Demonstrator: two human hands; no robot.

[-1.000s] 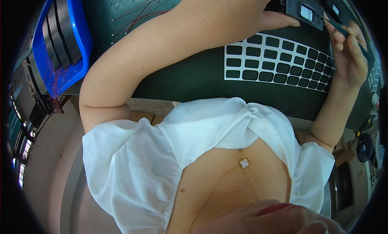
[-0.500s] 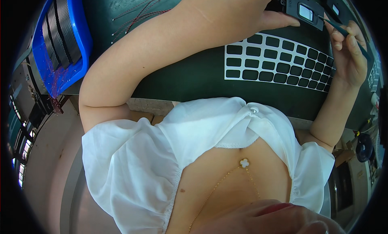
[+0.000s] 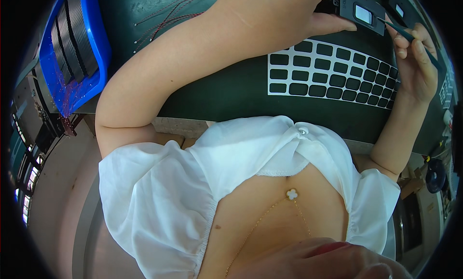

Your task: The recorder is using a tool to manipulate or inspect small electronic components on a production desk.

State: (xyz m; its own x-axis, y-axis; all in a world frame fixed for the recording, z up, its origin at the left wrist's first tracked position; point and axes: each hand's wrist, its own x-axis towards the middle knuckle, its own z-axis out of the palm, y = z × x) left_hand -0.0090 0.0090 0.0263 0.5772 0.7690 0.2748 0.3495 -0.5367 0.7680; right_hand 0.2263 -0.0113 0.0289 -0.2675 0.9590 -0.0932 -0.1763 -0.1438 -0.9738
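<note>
At the top right, my left hand [image 3: 333,23] grips a flat black device housing [image 3: 347,6] with a small, light rectangular window. Its thumb lies along the near edge, while the other fingers are mostly cut off by the top of the view. My right hand [image 3: 417,67] is closed around dark tweezers [image 3: 402,33], whose fine tip meets or nearly meets the housing beside the window. Whether it touches, I cannot tell. Below the housing, on the dark green mat [image 3: 217,103], lies a white sheet [image 3: 291,67] with rows of rounded rectangular dark openings.
A second black housing [image 3: 398,9] with a small window lies beyond my right hand. Thin red and black wires [image 3: 166,22] with small white ends spread on the mat at the upper left. A blue bin [image 3: 100,42] at the far left holds grey-black flat strips [image 3: 74,33].
The housing and the tweezers have shifted very slightly left. Both hands keep their holds, and the sheet lies as before.
</note>
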